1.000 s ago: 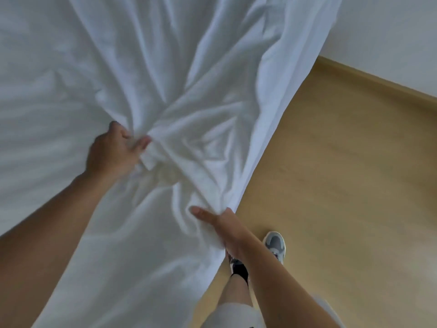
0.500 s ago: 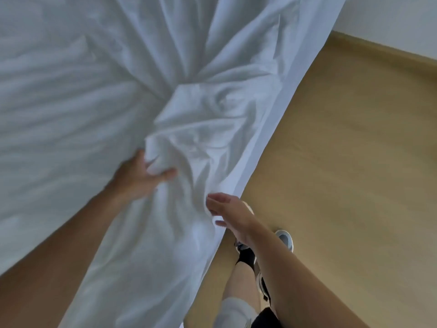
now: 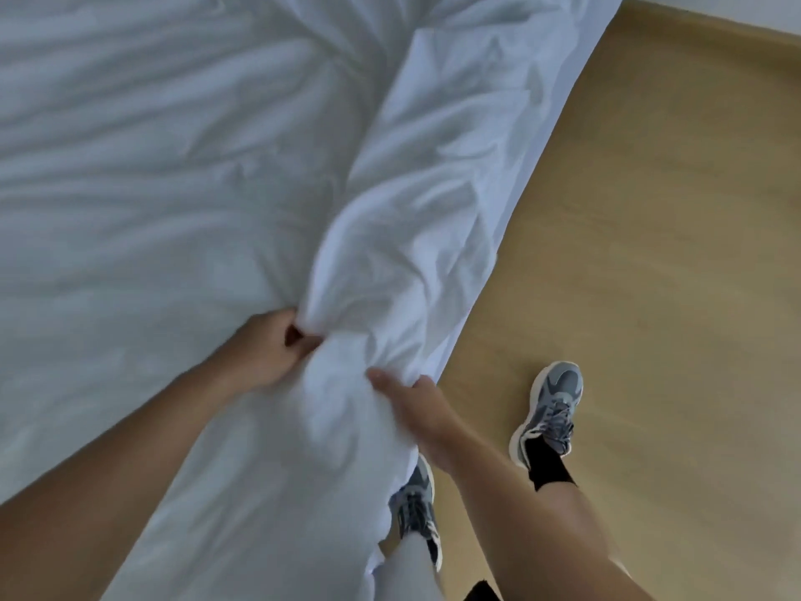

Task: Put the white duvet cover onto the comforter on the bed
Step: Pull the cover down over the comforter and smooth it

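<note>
1. Because the white duvet cover (image 3: pixel 433 219) has to be drawn along the comforter, it lies bunched in a ridge. The ridge runs from the person's hands toward the far edge of the bed (image 3: pixel 86 383), and its side hangs over the wooden floor (image 3: pixel 650 253).
2. The left hand (image 3: pixel 264 351) has its fingers curled tight into a gathered fistful of the cover, probably to anchor the bulk for a pull.
3. The right hand (image 3: pixel 418 409) sits just beside it at the bed's edge. Its thumb lies over the cloth, pinching a fold against the fingers beneath so the hanging side does not slide off.
4. The comforter cannot be picked out with certainty. The flatter, greyer cloth (image 3: pixel 130 188) to the left may be it.
5. The shoes (image 3: pixel 550 405) stand on the floor close to the bed, likely for leverage.
</note>
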The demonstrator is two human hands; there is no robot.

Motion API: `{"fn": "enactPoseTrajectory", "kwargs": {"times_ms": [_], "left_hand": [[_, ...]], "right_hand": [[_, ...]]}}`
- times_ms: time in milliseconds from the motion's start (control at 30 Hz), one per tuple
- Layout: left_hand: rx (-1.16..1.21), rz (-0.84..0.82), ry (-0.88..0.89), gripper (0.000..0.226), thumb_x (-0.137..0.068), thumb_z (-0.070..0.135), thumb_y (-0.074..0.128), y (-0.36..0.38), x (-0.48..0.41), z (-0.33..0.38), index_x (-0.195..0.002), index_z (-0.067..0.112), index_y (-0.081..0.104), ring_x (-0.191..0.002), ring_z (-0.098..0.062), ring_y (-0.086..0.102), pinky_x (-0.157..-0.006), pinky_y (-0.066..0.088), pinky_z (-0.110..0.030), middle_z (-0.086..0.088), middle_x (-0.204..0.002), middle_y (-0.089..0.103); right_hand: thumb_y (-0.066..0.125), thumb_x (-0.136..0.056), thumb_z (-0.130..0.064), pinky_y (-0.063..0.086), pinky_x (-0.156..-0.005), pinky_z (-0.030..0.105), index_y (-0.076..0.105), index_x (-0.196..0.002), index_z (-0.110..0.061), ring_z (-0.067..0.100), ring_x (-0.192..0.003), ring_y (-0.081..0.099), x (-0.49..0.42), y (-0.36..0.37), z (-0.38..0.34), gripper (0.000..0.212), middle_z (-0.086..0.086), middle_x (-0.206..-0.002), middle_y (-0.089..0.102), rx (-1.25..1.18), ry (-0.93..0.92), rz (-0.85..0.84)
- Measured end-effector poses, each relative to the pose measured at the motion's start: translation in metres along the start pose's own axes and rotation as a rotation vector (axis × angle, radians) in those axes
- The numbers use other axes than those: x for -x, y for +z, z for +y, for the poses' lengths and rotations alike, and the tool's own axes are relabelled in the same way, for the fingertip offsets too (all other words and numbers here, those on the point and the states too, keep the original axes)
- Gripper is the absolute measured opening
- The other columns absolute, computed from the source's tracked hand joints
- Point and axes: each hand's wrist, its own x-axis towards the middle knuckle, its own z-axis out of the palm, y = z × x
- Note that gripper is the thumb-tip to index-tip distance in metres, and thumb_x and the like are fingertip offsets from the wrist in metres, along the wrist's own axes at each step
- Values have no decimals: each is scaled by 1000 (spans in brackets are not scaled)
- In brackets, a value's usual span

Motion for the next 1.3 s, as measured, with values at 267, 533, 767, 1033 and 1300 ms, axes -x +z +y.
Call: {"fn": "enactPoseTrajectory", "kwargs": {"times_ms": [267, 533, 767, 1033, 1300], "left_hand": [[126, 242, -164, 47, -76, 66, 68, -41, 49, -92, -91, 22, 63, -75, -25, 72, -70, 57, -34, 0, -85, 73], [-193, 194, 117, 15, -97, 24, 63, 77, 128, -138, -96, 10, 64, -91, -42, 67, -73, 52, -43, -22, -96, 71], [-53, 324, 205, 61, -76, 70, 69, 100, 207, -150, -104, 18, 53, -86, -21, 56, -73, 41, -30, 2, -99, 57], [-358, -87, 204, 23, -94, 39, 66, 191, 320, -216, -90, 17, 60, -94, -26, 61, -79, 49, -37, 3, -91, 56], [-350, -41, 402, 24, -92, 38, 70, 243, 366, -258, -93, 14, 65, -90, -27, 61, -73, 43, -35, 2, -88, 58]], "right_hand": [[92, -59, -60, 62, -77, 34, 75, -111, -29, 23, -98, 75, 42, 48, 86, 62, 1, -108, 78, -77, -168, -68], [82, -75, -42, 53, -53, 20, 75, -87, -17, 10, -68, 72, 58, 88, 171, 29, -6, -75, 76, -51, -156, 319], [69, -79, -70, 56, -95, 41, 72, -120, -21, 23, -114, 69, 96, 76, 251, 65, 3, -121, 73, -230, -114, -202], [82, -77, -53, 58, -57, 30, 75, -82, -15, 19, -72, 75, 153, 105, 388, 40, 3, -79, 77, -165, -192, 275], [31, -97, -72, 55, -77, 36, 70, -101, -5, 22, -84, 68, 166, 138, 487, 77, 14, -90, 72, -82, -42, 206]]}}
